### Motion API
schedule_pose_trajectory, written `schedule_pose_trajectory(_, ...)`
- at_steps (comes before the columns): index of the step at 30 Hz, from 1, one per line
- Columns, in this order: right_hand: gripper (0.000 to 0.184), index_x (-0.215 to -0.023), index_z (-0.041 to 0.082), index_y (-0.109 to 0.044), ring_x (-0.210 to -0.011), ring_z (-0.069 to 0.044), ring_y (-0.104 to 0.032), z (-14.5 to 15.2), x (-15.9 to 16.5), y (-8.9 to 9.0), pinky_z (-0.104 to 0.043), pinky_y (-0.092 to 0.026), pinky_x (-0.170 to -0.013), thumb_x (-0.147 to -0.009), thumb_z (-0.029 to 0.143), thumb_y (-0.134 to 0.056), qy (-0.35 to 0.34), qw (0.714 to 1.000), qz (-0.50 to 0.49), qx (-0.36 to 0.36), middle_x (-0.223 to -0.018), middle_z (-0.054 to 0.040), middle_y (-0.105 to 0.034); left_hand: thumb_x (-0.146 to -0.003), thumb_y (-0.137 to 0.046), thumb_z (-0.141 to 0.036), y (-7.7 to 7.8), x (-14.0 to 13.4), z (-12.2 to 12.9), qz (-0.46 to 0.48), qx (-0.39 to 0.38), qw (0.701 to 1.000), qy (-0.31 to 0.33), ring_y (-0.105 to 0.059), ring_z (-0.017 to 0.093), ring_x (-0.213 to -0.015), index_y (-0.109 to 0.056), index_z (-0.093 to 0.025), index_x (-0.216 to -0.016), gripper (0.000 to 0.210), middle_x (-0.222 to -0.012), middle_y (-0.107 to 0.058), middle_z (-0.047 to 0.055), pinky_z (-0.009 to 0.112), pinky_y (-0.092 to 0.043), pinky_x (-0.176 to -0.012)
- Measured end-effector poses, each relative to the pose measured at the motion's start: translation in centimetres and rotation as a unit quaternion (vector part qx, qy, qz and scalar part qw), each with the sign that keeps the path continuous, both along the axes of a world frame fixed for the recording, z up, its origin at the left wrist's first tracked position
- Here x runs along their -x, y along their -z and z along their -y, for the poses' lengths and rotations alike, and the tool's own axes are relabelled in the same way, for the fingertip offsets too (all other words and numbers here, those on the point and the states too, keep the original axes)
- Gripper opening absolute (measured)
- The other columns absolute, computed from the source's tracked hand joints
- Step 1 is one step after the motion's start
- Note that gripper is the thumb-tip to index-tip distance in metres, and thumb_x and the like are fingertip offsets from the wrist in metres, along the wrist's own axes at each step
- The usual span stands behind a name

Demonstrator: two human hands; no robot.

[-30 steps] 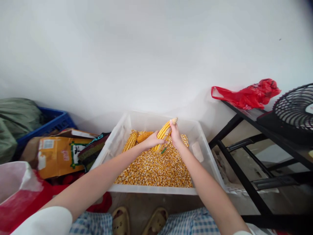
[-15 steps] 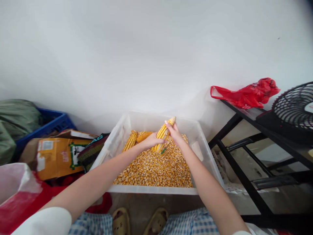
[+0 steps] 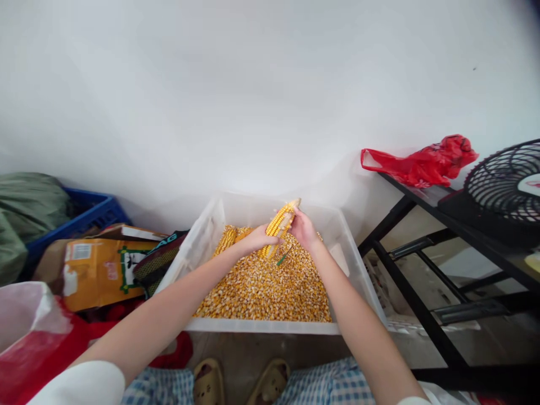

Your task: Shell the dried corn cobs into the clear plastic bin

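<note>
A yellow ear of corn (image 3: 277, 225) is held at a slant over the bin, its pale tip pointing up and to the right. A strip along its side lacks kernels. My left hand (image 3: 260, 238) is wrapped round the lower part. Higher up, my right hand (image 3: 302, 227) grips it near the tip, with the fingers partly hidden behind the cob. Loose corn kernels (image 3: 270, 292) fill the translucent plastic bin (image 3: 270, 327) below. Another ear of corn (image 3: 226, 239) lies on the kernels at the left, beside a second one partly hidden by my left hand. A small green piece (image 3: 281, 260) shows beneath the held ear.
At the right stands a black metal-framed table (image 3: 409, 253) with a red plastic bag (image 3: 434, 162) and a black fan (image 3: 506, 183) on it. To the left are an orange package (image 3: 101, 270), a blue crate (image 3: 99, 211) and a red and white bag (image 3: 37, 337). A white wall rises behind.
My right hand has shifted slightly down along the ear, and its thumb has moved off the near top side. The ear has tilted a little. My left hand keeps its hold.
</note>
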State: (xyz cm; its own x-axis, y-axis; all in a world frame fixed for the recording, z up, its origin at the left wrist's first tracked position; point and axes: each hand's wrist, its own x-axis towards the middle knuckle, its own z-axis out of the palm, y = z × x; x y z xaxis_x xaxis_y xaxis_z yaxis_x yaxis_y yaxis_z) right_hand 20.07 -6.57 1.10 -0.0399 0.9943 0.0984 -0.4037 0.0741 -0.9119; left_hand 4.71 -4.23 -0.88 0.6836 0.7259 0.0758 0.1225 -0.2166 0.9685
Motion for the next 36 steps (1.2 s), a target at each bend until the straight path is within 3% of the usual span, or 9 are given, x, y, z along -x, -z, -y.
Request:
schedule_pose_trajectory(4, 0.032, -0.091, 0.023, -0.049, -0.081, -0.017, -0.059, -0.6, 0.6, 1.1, -0.031, -0.048, -0.07, -0.072, 0.049, -0.051, 0.084, 0.996, -0.002, 0.014, -0.081, 0.0004, -0.061, -0.057, -0.062, -0.029, 0.3, -0.2, 0.1, -0.022, -0.042, 0.999, -0.013, -0.056, 0.019, -0.083, -0.054, -0.01, -0.105, 0.053, -0.092, -0.061, 0.004, 0.028, -0.043, -0.076)
schedule_pose_trajectory(7, 0.031, -0.092, 0.025, -0.048, -0.08, -0.014, -0.059, -1.0, 0.8, 2.1, -0.03, -0.048, -0.074, -0.071, 0.046, -0.056, 0.134, 0.99, 0.038, -0.002, -0.08, 0.0025, -0.06, -0.058, -0.062, -0.026, 0.6, -0.4, 0.5, -0.016, -0.013, 1.0, -0.012, -0.057, 0.018, -0.079, -0.054, -0.011, -0.104, 0.049, -0.087, -0.061, 0.003, 0.027, -0.044, -0.071)
schedule_pose_trajectory(11, 0.03, -0.094, 0.027, -0.048, -0.081, -0.014, -0.058, -0.9, 0.5, 2.1, -0.03, -0.047, -0.076, -0.072, 0.045, -0.055, 0.13, 0.988, 0.08, -0.01, -0.083, 0.0029, -0.06, -0.061, -0.061, -0.028, 0.5, -0.3, 0.9, 0.017, 0.091, 0.996, 0.012, -0.057, 0.016, -0.07, -0.054, -0.012, -0.104, 0.047, -0.081, -0.061, 0.003, 0.027, -0.046, -0.065)
schedule_pose_trajectory(15, 0.027, -0.095, 0.027, -0.049, -0.085, -0.015, -0.058, -0.2, 0.4, 0.7, -0.031, -0.047, -0.075, -0.072, 0.04, -0.054, 0.058, 0.997, 0.04, -0.02, -0.087, 0.0024, -0.061, -0.063, -0.061, -0.029, 0.1, 0.0, 0.9, 0.037, 0.15, 0.987, 0.046, -0.057, 0.016, -0.06, -0.049, -0.013, -0.111, 0.052, -0.079, -0.061, 0.004, 0.029, -0.047, -0.058)
schedule_pose_trajectory(20, 0.033, -0.091, 0.021, -0.052, -0.089, -0.021, -0.057, 0.2, 0.6, -0.4, -0.035, -0.048, -0.073, -0.073, 0.048, -0.045, 0.007, 1.0, -0.021, 0.002, -0.087, -0.0027, -0.063, -0.062, -0.062, -0.031, 0.0, 0.0, 0.5, 0.029, 0.073, 0.997, 0.019, -0.057, 0.016, -0.067, -0.053, -0.011, -0.106, 0.05, -0.085, -0.061, 0.005, 0.028, -0.046, -0.067)
schedule_pose_trajectory(25, 0.034, -0.095, 0.026, -0.048, -0.08, -0.017, -0.059, -0.1, 1.1, 0.8, -0.03, -0.048, -0.068, -0.067, 0.043, -0.058, 0.094, 0.995, 0.014, 0.004, -0.083, 0.002, -0.061, -0.057, -0.065, -0.032, 0.8, -0.4, 0.2, -0.009, -0.016, 0.999, -0.031, -0.056, 0.018, -0.081, -0.054, -0.01, -0.105, 0.055, -0.091, -0.06, 0.004, 0.029, -0.044, -0.077)
schedule_pose_trajectory(27, 0.035, -0.097, 0.027, -0.047, -0.078, -0.016, -0.059, -0.1, 1.0, 1.1, -0.029, -0.048, -0.067, -0.066, 0.037, -0.062, 0.098, 0.995, 0.027, 0.001, -0.083, 0.0027, -0.061, -0.057, -0.065, -0.033, 1.0, -0.5, 0.2, -0.018, -0.02, 0.999, -0.037, -0.056, 0.018, -0.08, -0.053, -0.01, -0.105, 0.055, -0.09, -0.061, 0.004, 0.029, -0.044, -0.076)
schedule_pose_trajectory(32, 0.03, -0.097, 0.024, -0.048, -0.084, -0.019, -0.059, -0.1, 0.7, 0.7, -0.035, -0.049, -0.07, -0.07, 0.035, -0.055, 0.03, 0.999, 0.005, -0.009, -0.089, -0.0009, -0.062, -0.06, -0.062, -0.034, 0.9, -0.5, 0.0, -0.009, -0.003, 1.0, -0.022, -0.058, 0.018, -0.081, -0.053, -0.011, -0.103, 0.05, -0.093, -0.061, 0.004, 0.028, -0.044, -0.076)
schedule_pose_trajectory(36, 0.036, -0.098, 0.026, -0.046, -0.082, -0.017, -0.058, -0.2, 0.8, 1.0, -0.031, -0.049, -0.068, -0.067, 0.036, -0.061, 0.08, 0.996, 0.047, 0.001, -0.088, 0.0007, -0.061, -0.057, -0.064, -0.032, 0.8, -0.5, 0.1, -0.017, -0.016, 0.999, -0.043, -0.058, 0.019, -0.08, -0.055, -0.011, -0.1, 0.049, -0.089, -0.062, 0.003, 0.029, -0.044, -0.076)
